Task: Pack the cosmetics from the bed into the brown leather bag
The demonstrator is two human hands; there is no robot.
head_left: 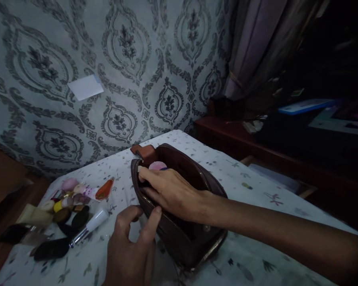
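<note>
A dark brown zippered pouch lies on the table with its long zip undone and its mouth gaping. My right hand reaches down into it, fingers bent against the inner wall at the left end. Just behind those fingers shows a round pink item with a dark blue edge. What the right fingertips grip, if anything, is hidden. At the pouch's near left side, my left hand has its thumb and bent forefinger on the rim. A tan-brown strap tab sticks out at the pouch's far end.
Left of the pouch lies a pile of cosmetics, with a white-and-black makeup brush, a beige tube and an orange item. The patterned tablecloth meets a papered wall. A dark red cabinet stands at right.
</note>
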